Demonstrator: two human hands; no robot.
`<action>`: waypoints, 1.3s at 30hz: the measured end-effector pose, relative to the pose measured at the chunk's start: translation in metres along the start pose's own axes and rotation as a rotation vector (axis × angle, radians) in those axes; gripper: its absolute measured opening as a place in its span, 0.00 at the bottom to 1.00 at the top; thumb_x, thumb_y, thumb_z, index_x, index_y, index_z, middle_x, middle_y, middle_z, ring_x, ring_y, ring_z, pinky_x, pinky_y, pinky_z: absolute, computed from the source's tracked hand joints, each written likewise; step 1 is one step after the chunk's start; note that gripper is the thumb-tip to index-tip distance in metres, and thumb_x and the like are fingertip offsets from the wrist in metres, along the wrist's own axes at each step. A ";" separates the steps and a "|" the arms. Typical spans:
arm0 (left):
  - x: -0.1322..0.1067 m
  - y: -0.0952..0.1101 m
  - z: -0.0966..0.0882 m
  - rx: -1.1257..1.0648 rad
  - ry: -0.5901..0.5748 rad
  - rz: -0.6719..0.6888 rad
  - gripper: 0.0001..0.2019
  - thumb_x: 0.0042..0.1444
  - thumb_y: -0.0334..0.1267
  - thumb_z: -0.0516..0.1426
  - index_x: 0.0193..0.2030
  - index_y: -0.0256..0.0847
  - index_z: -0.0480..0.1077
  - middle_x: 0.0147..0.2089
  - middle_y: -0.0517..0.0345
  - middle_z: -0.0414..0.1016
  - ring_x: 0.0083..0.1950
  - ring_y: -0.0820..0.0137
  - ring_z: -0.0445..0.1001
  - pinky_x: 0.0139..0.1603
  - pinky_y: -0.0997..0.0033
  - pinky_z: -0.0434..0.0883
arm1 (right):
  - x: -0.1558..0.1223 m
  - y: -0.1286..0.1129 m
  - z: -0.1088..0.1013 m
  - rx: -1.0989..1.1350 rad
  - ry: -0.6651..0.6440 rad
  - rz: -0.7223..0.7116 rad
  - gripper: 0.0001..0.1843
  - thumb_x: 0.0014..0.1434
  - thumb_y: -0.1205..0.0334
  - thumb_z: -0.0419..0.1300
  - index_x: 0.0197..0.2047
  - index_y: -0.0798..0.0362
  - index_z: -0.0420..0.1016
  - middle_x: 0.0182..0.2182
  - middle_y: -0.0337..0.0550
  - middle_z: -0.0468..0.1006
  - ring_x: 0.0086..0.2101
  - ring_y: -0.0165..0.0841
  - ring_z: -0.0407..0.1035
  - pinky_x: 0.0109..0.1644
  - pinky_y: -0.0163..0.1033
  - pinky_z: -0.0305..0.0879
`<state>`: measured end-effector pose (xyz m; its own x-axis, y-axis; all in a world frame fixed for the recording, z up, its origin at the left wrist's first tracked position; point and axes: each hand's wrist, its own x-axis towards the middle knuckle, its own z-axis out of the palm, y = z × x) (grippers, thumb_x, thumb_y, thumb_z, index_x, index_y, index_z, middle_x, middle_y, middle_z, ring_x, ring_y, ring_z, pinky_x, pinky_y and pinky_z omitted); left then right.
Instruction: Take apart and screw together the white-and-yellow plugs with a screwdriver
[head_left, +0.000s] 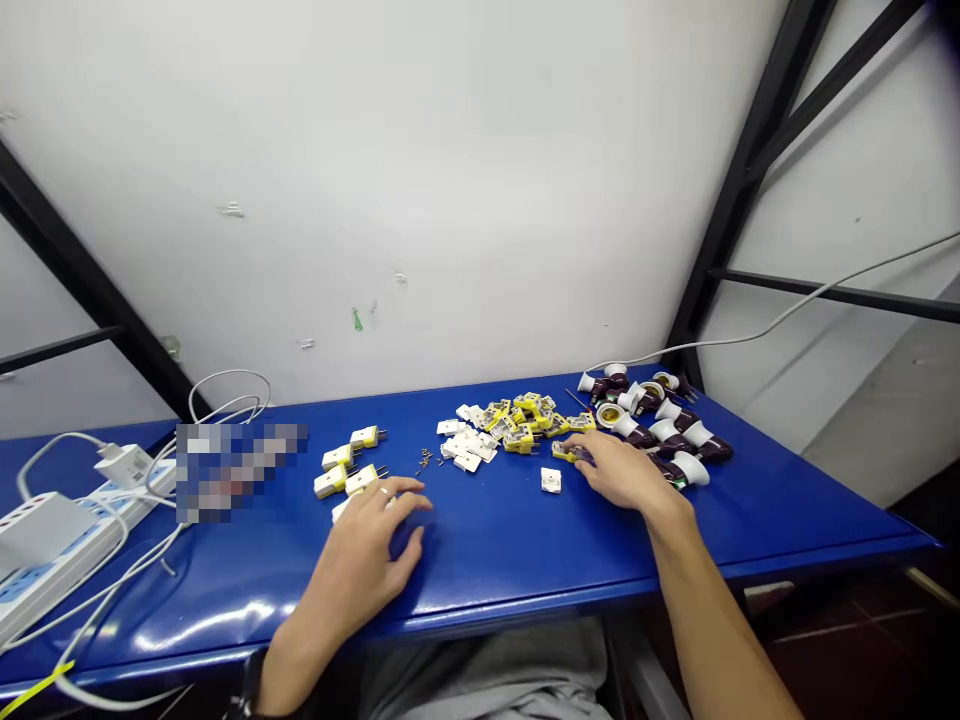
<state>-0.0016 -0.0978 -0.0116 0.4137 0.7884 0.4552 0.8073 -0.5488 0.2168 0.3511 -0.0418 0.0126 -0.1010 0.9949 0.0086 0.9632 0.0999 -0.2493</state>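
Observation:
My left hand (371, 550) rests low over the table at left of centre, its fingers spread and thumb apart. Just beyond its fingers stand several white-and-yellow plugs (330, 482), one of them partly hidden under the fingers. At the right, my right hand (619, 470) has its fingertips closed round a yellow plug housing (561, 451), which they partly cover. A single white plug cover (551, 481) lies just left of that hand. Behind are a heap of open yellow plug housings (519, 438) and a pile of white covers (469, 445).
Small screws (426, 459) are scattered mid-table. Dark lamp holders with white rims (664, 432) crowd the right side, with a thin screwdriver (576, 399) behind. A power strip (45, 580) and loose white cables (112, 590) occupy the left. A wall bounds the blue table (480, 550).

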 end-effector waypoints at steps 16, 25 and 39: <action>0.027 0.075 0.035 -0.160 -0.220 0.110 0.09 0.61 0.40 0.61 0.48 0.50 0.76 0.54 0.53 0.73 0.52 0.59 0.70 0.49 0.60 0.68 | -0.013 -0.044 0.010 0.300 -0.041 -0.321 0.19 0.50 0.64 0.68 0.47 0.43 0.83 0.38 0.42 0.83 0.41 0.41 0.74 0.42 0.39 0.67; 0.025 0.052 0.022 -0.247 -0.304 0.021 0.06 0.60 0.39 0.64 0.43 0.45 0.76 0.41 0.59 0.79 0.45 0.63 0.74 0.44 0.67 0.67 | -0.008 -0.054 0.007 0.397 0.073 -0.374 0.16 0.55 0.59 0.68 0.47 0.50 0.81 0.40 0.43 0.82 0.42 0.40 0.74 0.46 0.41 0.68; 0.029 0.042 0.010 -0.300 -0.310 0.023 0.10 0.64 0.41 0.59 0.52 0.47 0.73 0.49 0.55 0.72 0.47 0.64 0.73 0.49 0.67 0.69 | -0.010 -0.065 0.017 0.289 -0.076 -0.426 0.16 0.54 0.55 0.70 0.47 0.46 0.80 0.42 0.42 0.77 0.43 0.38 0.72 0.43 0.38 0.65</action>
<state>0.0482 -0.0951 0.0021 0.5738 0.7961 0.1922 0.6574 -0.5877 0.4715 0.2850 -0.0585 0.0124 -0.4976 0.8616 0.1002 0.7257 0.4768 -0.4960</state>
